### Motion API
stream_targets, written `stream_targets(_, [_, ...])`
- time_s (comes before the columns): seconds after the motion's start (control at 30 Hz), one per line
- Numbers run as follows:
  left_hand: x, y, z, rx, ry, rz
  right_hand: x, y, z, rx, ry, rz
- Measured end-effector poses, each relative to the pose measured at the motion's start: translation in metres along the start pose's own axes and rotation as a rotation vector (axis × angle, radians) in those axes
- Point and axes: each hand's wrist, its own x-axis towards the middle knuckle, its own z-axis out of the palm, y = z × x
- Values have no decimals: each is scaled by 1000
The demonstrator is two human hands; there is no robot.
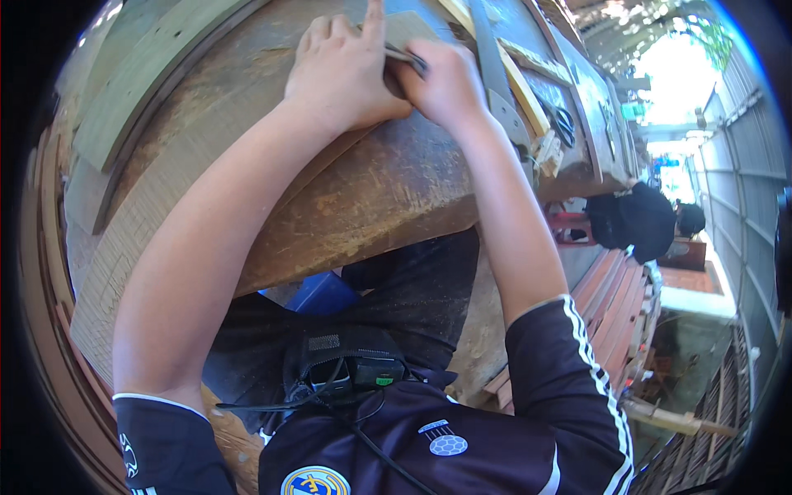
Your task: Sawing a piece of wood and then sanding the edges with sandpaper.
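Note:
My left hand (348,73) rests on a long wooden board (186,186) on the workbench. Its index finger points straight away from me, and the thumb is spread toward my right hand. Closed fingers of my right hand (445,78) hold a thin, dark, flat strip-like tool (404,57), whose kind I cannot make out. That tool slants across the board beside my left hand, and part of it is hidden by the fingers. Just right of my right hand lies a long grey metal blade (493,70), like a saw's.
The worn brown workbench (371,198) also bears a curved wooden piece (136,115), wood strips (528,91) and dark-handled scissors (563,125). Reddish planks (606,301) are stacked to the right. A person in black (634,221) bends down behind them. A blue container (322,293) sits under the bench.

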Motion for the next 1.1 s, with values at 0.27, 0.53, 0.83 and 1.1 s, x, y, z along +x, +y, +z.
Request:
stream_targets(0.27, [-1, -6, 7, -42, 47, 21, -17, -6, -4, 106, -12, 66])
stream_targets(0.53, [1, -14, 23, -8, 107, 17, 22, -2, 26, 104, 15, 52])
stream_targets(0.83, [8, 7, 21, 51, 24, 11, 0, 10, 9, 110, 22, 85])
stream_targets(1.1, [7, -6, 20, 99, 37, 1, -57, -3, -41, 110, -130, 91])
